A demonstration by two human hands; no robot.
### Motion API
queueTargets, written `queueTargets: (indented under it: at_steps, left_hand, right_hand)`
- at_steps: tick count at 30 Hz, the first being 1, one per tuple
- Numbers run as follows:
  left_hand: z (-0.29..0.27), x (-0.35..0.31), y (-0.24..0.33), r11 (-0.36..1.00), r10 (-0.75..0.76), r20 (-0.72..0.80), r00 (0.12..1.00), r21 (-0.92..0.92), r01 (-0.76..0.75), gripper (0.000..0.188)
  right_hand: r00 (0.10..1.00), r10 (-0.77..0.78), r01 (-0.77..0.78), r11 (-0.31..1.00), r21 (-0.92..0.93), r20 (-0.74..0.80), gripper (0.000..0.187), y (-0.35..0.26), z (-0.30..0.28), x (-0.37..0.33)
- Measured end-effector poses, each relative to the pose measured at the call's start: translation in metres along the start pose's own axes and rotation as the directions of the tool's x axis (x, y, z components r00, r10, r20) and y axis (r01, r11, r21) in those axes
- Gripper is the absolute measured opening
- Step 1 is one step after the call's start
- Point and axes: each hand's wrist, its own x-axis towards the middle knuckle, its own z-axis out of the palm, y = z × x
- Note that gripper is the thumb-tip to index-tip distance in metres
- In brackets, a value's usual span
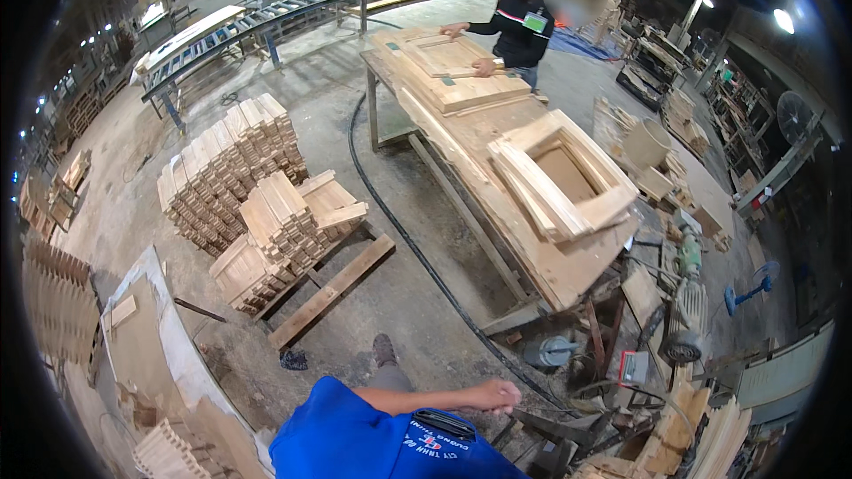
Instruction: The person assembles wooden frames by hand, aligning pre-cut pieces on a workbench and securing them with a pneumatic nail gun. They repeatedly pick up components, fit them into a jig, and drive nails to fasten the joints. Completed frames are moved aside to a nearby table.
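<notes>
My left forearm comes out of a blue sleeve and reaches across my front to the right. At its end my left hand (493,396) has its fingers curled in; whether anything is inside them is hidden. Below the hand is the blue shirt (355,443), with a flat black item (446,424) at its chest pocket. Past the hand lies a cluttered heap of wood and metal parts. My right hand is out of sight. One of my shoes (383,350) shows on the concrete floor.
A workbench (568,275) holds stacked wooden frames (568,182). At its far end a co-worker (524,31) handles a wooden panel (448,55). Stacked wood pieces (235,160) stand left, beside a timber beam (333,291). A black hose (390,213) crosses the floor.
</notes>
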Motion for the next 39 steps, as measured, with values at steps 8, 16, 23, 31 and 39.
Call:
queueTargets:
  at_steps: [8,16,23,31,39]
  left_hand:
    - [-0.236,-0.123,0.064,0.963,0.046,-0.582,0.812,-0.190,-0.191,0.032]
    - [-0.308,-0.217,0.055,0.858,-0.061,-0.832,0.551,-0.325,-0.397,0.032]
    - [-0.331,-0.239,0.035,0.814,-0.217,-0.861,0.460,-0.420,-0.401,0.031]
    - [-0.434,-0.199,0.071,0.779,-0.261,-0.882,0.392,-0.432,-0.454,0.025]
    - [-0.547,-0.140,0.155,0.858,-0.156,-0.875,0.458,-0.350,-0.375,0.028]
  right_hand:
    - [0.647,-0.148,-0.353,0.812,0.466,0.748,0.045,-0.244,0.073,0.006]
    - [0.389,-0.708,0.057,0.657,0.751,0.590,0.032,-0.478,0.102,0.064]
    - [0.216,-0.915,0.195,0.382,0.903,0.341,0.032,-0.651,0.131,0.080]
    - [-0.072,-0.947,0.211,0.292,0.933,0.313,0.041,-0.803,0.179,0.086]
    - [-0.158,-0.834,0.248,0.484,0.839,0.528,0.047,-0.852,0.218,0.116]
